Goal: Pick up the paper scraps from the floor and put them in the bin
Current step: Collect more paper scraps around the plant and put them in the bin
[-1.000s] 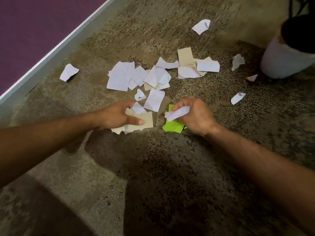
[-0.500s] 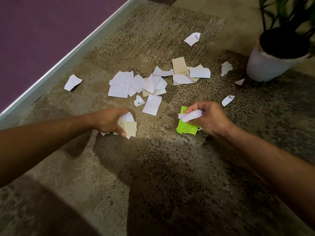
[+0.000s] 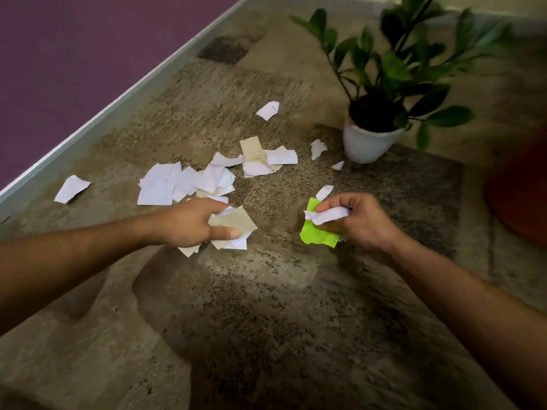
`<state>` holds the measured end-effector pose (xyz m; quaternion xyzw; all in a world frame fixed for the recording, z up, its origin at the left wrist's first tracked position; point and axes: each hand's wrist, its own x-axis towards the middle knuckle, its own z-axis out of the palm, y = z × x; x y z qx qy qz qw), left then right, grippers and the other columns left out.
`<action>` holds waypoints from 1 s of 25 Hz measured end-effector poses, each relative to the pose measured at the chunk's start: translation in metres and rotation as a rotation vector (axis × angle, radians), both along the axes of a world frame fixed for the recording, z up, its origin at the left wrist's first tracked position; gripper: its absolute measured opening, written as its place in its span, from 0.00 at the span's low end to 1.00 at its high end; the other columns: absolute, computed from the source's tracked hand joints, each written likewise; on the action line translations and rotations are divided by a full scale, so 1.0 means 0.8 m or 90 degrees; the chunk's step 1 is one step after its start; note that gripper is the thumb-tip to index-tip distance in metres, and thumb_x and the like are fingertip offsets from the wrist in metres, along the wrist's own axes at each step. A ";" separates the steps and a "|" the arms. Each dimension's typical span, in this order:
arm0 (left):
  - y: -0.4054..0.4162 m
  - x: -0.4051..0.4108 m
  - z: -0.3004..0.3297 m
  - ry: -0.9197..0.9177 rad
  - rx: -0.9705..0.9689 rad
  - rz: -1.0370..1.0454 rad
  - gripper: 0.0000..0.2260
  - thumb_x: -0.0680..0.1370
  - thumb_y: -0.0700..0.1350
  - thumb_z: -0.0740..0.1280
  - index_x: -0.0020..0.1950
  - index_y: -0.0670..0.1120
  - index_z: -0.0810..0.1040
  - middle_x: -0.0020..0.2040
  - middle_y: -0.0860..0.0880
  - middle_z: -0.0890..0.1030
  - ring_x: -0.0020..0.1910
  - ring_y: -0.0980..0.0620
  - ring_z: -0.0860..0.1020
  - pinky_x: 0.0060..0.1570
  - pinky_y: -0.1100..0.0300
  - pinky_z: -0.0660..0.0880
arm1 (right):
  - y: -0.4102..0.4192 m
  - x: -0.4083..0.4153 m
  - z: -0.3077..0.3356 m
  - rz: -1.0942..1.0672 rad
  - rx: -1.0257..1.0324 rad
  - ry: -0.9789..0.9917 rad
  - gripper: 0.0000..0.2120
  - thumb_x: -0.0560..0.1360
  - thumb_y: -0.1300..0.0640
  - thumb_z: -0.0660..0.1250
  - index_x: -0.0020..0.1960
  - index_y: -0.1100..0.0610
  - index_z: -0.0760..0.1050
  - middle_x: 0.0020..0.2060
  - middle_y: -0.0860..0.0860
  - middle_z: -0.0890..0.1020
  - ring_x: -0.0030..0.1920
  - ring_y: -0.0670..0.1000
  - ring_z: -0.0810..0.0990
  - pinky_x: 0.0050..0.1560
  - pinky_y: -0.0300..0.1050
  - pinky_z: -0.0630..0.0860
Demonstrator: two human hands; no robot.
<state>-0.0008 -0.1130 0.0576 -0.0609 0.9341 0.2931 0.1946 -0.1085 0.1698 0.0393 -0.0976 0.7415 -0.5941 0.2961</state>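
My left hand point(image 3: 189, 221) grips a bundle of tan and white paper scraps point(image 3: 233, 227) just above the carpet. My right hand point(image 3: 359, 220) holds a crumpled white scrap point(image 3: 328, 216) together with a bright green scrap point(image 3: 318, 236). Beyond my hands a pile of white scraps point(image 3: 165, 184) lies on the carpet, with a tan and white cluster point(image 3: 260, 158) further back. Single white scraps lie at the left point(image 3: 72, 189), at the back point(image 3: 268, 110), near the pot point(image 3: 317, 148) and just above my right hand point(image 3: 324, 191). No bin is recognisable in view.
A white pot point(image 3: 367, 145) with a leafy green plant point(image 3: 393, 63) stands at the back right. A purple wall with a pale skirting board point(image 3: 88, 125) runs diagonally along the left. A dark reddish-brown rounded object point(image 3: 521, 196) sits at the right edge.
The view has tilted up, bringing the whole plant into sight. My left hand has shifted right and forward with its bundle, fanned out more. My right hand keeps its white and green scraps.
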 end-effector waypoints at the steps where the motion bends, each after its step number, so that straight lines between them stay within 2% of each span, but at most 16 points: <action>1: 0.018 -0.007 0.009 0.004 0.021 -0.007 0.12 0.69 0.66 0.68 0.35 0.60 0.77 0.35 0.63 0.77 0.37 0.66 0.75 0.39 0.67 0.69 | 0.012 -0.001 0.010 -0.010 -0.009 0.007 0.11 0.66 0.72 0.75 0.47 0.69 0.80 0.38 0.55 0.84 0.36 0.44 0.83 0.38 0.36 0.79; 3: 0.058 -0.022 0.030 0.025 0.058 -0.035 0.14 0.69 0.65 0.67 0.35 0.55 0.77 0.33 0.63 0.78 0.35 0.65 0.76 0.35 0.72 0.68 | 0.039 -0.007 0.035 -0.032 -0.014 0.042 0.09 0.66 0.71 0.75 0.45 0.66 0.80 0.37 0.53 0.84 0.35 0.44 0.82 0.36 0.34 0.77; 6: 0.112 -0.039 0.061 0.051 0.113 -0.075 0.16 0.69 0.65 0.66 0.37 0.53 0.78 0.34 0.61 0.81 0.34 0.64 0.78 0.35 0.72 0.69 | 0.078 -0.010 0.073 -0.064 0.003 0.113 0.10 0.66 0.71 0.76 0.47 0.67 0.81 0.41 0.56 0.82 0.38 0.45 0.80 0.39 0.34 0.77; 8: 0.157 -0.063 0.086 0.068 0.150 -0.090 0.16 0.69 0.65 0.66 0.41 0.54 0.81 0.38 0.59 0.84 0.37 0.63 0.80 0.35 0.73 0.70 | 0.112 -0.010 0.102 -0.119 0.004 0.136 0.11 0.66 0.71 0.76 0.47 0.69 0.81 0.43 0.59 0.84 0.42 0.49 0.82 0.45 0.40 0.79; 10: 0.209 -0.092 0.110 0.088 0.226 -0.093 0.12 0.70 0.62 0.67 0.42 0.55 0.82 0.37 0.57 0.85 0.34 0.63 0.80 0.32 0.72 0.71 | 0.143 -0.014 0.133 -0.170 -0.017 0.146 0.12 0.67 0.71 0.75 0.49 0.71 0.80 0.46 0.63 0.85 0.48 0.56 0.84 0.50 0.49 0.81; 11: 0.238 -0.108 0.120 0.098 0.275 -0.097 0.11 0.71 0.59 0.68 0.41 0.53 0.82 0.34 0.55 0.84 0.30 0.62 0.79 0.30 0.70 0.72 | 0.160 -0.017 0.149 -0.194 -0.023 0.168 0.11 0.67 0.71 0.75 0.49 0.72 0.80 0.45 0.63 0.85 0.47 0.56 0.84 0.48 0.49 0.81; 13: 0.304 -0.138 0.143 0.118 0.372 -0.111 0.09 0.73 0.53 0.68 0.38 0.48 0.80 0.28 0.54 0.81 0.24 0.61 0.76 0.23 0.67 0.71 | 0.203 -0.027 0.186 -0.261 -0.020 0.241 0.10 0.68 0.72 0.74 0.49 0.70 0.80 0.41 0.59 0.85 0.41 0.50 0.83 0.40 0.41 0.79; 16: 0.377 -0.180 0.183 0.148 0.494 -0.119 0.05 0.75 0.50 0.69 0.43 0.49 0.80 0.29 0.55 0.82 0.25 0.63 0.77 0.21 0.68 0.70 | 0.270 -0.042 0.243 -0.365 -0.035 0.321 0.09 0.68 0.71 0.74 0.48 0.67 0.82 0.38 0.54 0.85 0.38 0.45 0.84 0.37 0.38 0.80; 19: 0.440 -0.233 0.225 0.135 0.590 -0.133 0.06 0.76 0.48 0.70 0.50 0.48 0.80 0.32 0.54 0.83 0.26 0.60 0.78 0.22 0.67 0.71 | 0.328 -0.071 0.280 -0.506 0.003 0.364 0.09 0.69 0.66 0.76 0.49 0.65 0.83 0.40 0.58 0.86 0.40 0.50 0.86 0.39 0.43 0.82; 21: 0.483 -0.270 0.244 0.150 0.615 -0.087 0.09 0.76 0.47 0.71 0.53 0.44 0.80 0.37 0.52 0.85 0.31 0.56 0.82 0.29 0.62 0.76 | 0.354 -0.106 0.288 -0.576 -0.006 0.308 0.12 0.68 0.65 0.77 0.50 0.66 0.83 0.41 0.59 0.85 0.37 0.52 0.84 0.38 0.43 0.80; 23: 0.529 -0.307 0.254 0.152 0.586 -0.039 0.13 0.75 0.49 0.73 0.54 0.43 0.79 0.45 0.46 0.85 0.39 0.49 0.83 0.38 0.55 0.80 | 0.375 -0.139 0.288 -0.637 0.016 0.247 0.15 0.68 0.64 0.78 0.52 0.68 0.82 0.42 0.60 0.82 0.40 0.53 0.81 0.40 0.47 0.78; 25: 0.566 -0.330 0.259 0.151 0.528 -0.021 0.19 0.73 0.53 0.75 0.58 0.44 0.77 0.50 0.46 0.84 0.46 0.48 0.83 0.46 0.52 0.82 | 0.394 -0.163 0.285 -0.669 0.042 0.208 0.09 0.69 0.65 0.77 0.47 0.65 0.81 0.44 0.59 0.81 0.41 0.54 0.81 0.42 0.49 0.79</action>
